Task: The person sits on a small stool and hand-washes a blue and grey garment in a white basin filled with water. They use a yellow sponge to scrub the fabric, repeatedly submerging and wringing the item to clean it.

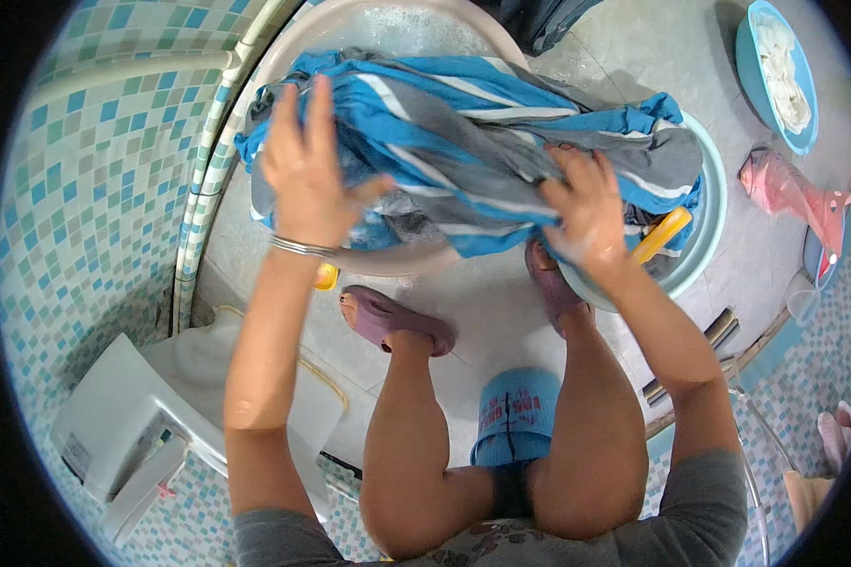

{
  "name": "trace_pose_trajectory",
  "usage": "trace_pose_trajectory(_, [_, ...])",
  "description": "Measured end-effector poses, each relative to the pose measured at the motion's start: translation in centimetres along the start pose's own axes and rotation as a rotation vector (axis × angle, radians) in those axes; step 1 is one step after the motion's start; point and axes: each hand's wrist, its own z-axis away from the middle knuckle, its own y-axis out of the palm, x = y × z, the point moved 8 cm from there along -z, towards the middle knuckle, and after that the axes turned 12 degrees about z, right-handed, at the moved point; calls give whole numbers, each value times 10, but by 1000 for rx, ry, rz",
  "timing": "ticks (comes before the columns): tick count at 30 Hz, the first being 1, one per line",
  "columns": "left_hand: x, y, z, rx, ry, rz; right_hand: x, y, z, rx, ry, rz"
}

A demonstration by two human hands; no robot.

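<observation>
Head view: two hands are at one striped cloth (473, 142) of blue, grey and white, which spans two vessels, its left part over a pinkish tub (397, 262) and its right part in a light-blue basin (717, 189); the left hand (304, 180) is spread wide over the cloth's left end, thumb well out, and I cannot tell whether it touches; the right hand (586, 203) lies on the cloth's right half with bent fingers, and I cannot tell whether they grip; one yellow handle (664, 234) slants across the basin's near edge; two purple slippers (397, 324) stand at the vessels' near side, with grey floor (487, 326) between them; one blue bucket (518, 406) sits between the knees; on the left, pipes (201, 189) and a tiled wall (113, 142) border the tub's side.
</observation>
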Motion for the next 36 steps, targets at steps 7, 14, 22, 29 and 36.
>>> trace_pose_trajectory(7, [-3, 97, 44, 173, -190, -55, -84, -36, -13, -166, 516, -792])
trace_pose_trajectory(14, [19, 94, 4, -194, 83, -188, -62, -128, -23, -440, 207, -819])
trace_pose_trajectory(22, [105, -24, -17, -126, 250, -243, -27, -126, -46, -360, 114, -533])
trace_pose_trajectory(29, [53, 2, -3, 162, 149, -206, 29, -49, -84, -210, -33, 80])
trace_pose_trajectory(36, [-18, 47, -51, 172, 353, -122, 68, 33, -73, 427, -204, 438])
